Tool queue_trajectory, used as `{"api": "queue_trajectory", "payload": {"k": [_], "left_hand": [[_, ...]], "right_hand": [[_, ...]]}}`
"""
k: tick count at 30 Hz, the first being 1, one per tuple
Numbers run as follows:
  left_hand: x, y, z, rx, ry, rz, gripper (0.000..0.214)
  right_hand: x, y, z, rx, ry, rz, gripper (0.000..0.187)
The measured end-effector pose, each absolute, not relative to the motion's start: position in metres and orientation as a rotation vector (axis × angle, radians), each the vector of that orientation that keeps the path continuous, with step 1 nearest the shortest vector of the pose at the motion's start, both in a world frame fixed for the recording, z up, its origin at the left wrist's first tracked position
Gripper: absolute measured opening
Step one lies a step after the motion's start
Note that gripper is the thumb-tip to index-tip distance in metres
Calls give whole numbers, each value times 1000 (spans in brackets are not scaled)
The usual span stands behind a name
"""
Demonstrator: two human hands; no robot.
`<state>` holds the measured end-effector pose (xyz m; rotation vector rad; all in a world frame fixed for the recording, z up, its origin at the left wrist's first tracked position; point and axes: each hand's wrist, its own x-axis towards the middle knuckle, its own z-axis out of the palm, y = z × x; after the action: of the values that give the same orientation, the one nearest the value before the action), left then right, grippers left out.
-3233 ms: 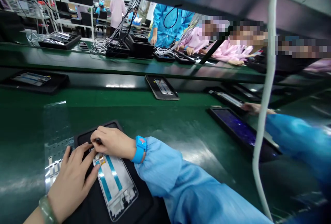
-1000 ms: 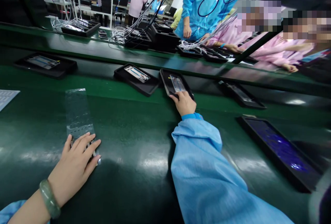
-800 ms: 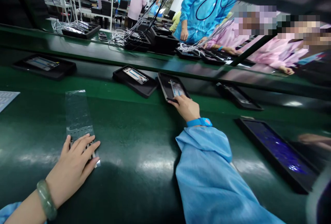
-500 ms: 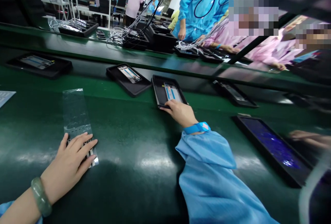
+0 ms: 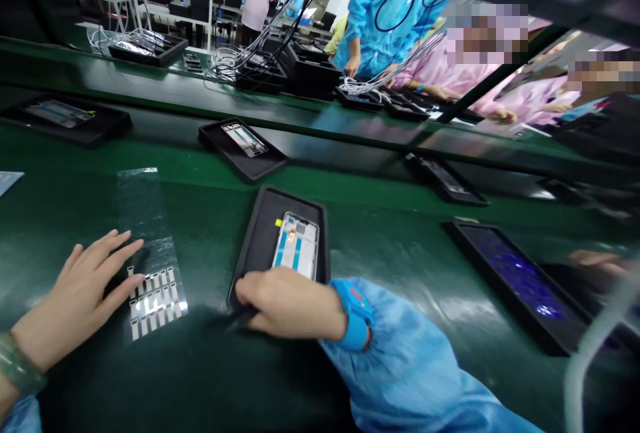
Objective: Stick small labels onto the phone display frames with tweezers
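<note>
Item one: my right hand (image 5: 285, 303), fingers curled shut around a dark slim tool (image 5: 241, 319), too blurred to name, resting over the near rim of a black tray (image 5: 255, 246). Item two: in that tray, just past my knuckles, a phone frame (image 5: 295, 246) lying flat, white with teal strips. Item three: my left hand (image 5: 75, 293), open, fingers spread, fingertips at the edge of a clear plastic sheet (image 5: 143, 213) bearing rows of small white tabs (image 5: 153, 300). Worn: a blue wristband (image 5: 356, 313) on the right wrist, a green bangle (image 5: 15, 361) on the left. Beneath everything: a green assembly bench (image 5: 385, 220). Farther right: a co-worker's hand (image 5: 595, 258) beside a black tray with a blue-lit panel (image 5: 515, 280).
</note>
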<state>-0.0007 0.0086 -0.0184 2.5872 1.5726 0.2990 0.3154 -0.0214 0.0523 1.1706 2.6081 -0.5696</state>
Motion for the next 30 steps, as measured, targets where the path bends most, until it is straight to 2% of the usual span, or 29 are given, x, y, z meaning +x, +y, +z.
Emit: {"api": "queue_trajectory", "payload": {"k": [3, 6, 9, 10, 12, 14, 16, 18, 21, 25, 30], "left_hand": [[-14, 18, -21, 2543, 1604, 288, 51], [-20, 25, -23, 2518, 1632, 278, 51], [-17, 28, -21, 2513, 1655, 217, 54], [-15, 28, -20, 2523, 1656, 197, 56], [-9, 27, -18, 2561, 1626, 178, 64], [-3, 27, -16, 2548, 1600, 143, 68], [1, 26, -16, 2538, 1573, 115, 70], [3, 26, -16, 2539, 1560, 102, 70], [6, 23, -17, 2549, 1567, 113, 70], [9, 18, -16, 2602, 1552, 123, 66], [13, 13, -13, 2676, 1491, 94, 83]], "right_hand": [[298, -46, 58, 816, 2563, -698, 32], [293, -59, 65, 445, 2555, -824, 23], [299, -47, 75, 326, 2684, -1268, 11], [303, -37, 76, 377, 2742, -1518, 5], [307, -14, 73, 676, 2881, -1939, 34], [307, 7, 64, 1135, 2932, -2158, 51], [302, 22, 53, 1516, 2803, -2334, 55], [292, 30, 45, 1690, 2611, -2487, 49], [275, 34, 43, 1631, 2430, -2561, 28], [250, 37, 42, 1443, 2424, -2478, 24], [225, 41, 25, 1501, 2380, -2450, 20]]}}
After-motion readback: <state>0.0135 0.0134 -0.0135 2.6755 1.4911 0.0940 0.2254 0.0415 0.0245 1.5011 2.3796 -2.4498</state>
